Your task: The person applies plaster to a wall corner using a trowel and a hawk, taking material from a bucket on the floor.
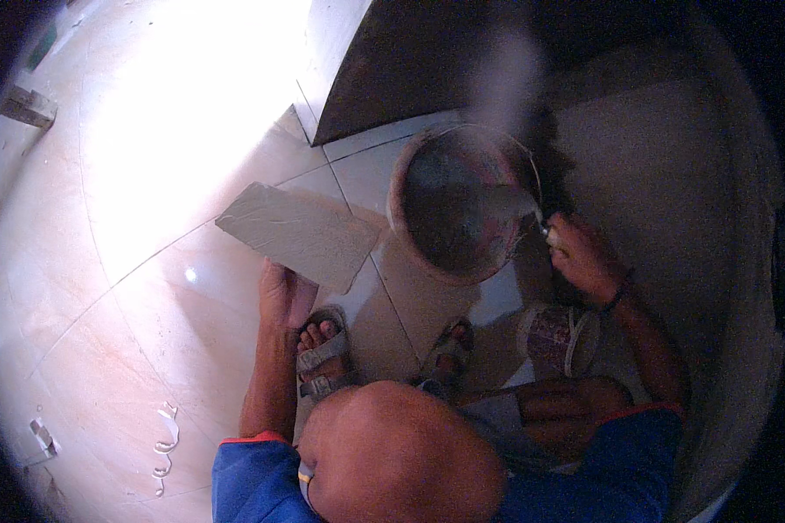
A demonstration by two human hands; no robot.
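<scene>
My left hand point(277, 296) is closed under the near edge of a flat rectangular board point(301, 231), holding it out level to the left of a round bucket. The board's top is pale grey and streaked, as if coated with paste. My right hand point(586, 264), with a dark band at the wrist, is wrapped round the light handle of a trowel point(513, 204). Its blade reaches over the right side of the bucket point(396, 205), and its tip is hard to make out in the dim light. The bucket's inner wall looks smeared; its contents are dark and unclear.
A smaller pail point(549, 338) with a handle stands below my right hand. My sandalled feet point(324, 349) rest on floor tiles point(192, 331) near the bucket. A curled pale strip point(167, 440) lies at lower left. Bright light washes the upper left; a dark panel point(392, 70) stands beyond the bucket.
</scene>
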